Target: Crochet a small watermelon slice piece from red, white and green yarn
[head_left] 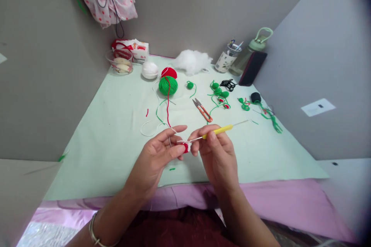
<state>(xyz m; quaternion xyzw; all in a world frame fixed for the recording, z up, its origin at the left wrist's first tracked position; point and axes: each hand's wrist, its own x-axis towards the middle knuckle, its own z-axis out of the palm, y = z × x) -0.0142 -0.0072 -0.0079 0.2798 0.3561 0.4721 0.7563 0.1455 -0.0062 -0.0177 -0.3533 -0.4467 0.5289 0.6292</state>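
Above the mat (116, 135), your left hand (156, 151) pinches the red-and-white piece (186, 147), your right hand (218, 150) the hook (219, 131), which slackened tension could let slip.

Head-worn view; faces forward and down; close above the hands (155, 154).

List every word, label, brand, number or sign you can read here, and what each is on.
No word, brand or number is legible.
Red-and-white pack: red and dark print, too small and blurred to read.
Pen cup: dark markings on a pale label, too blurred to read.
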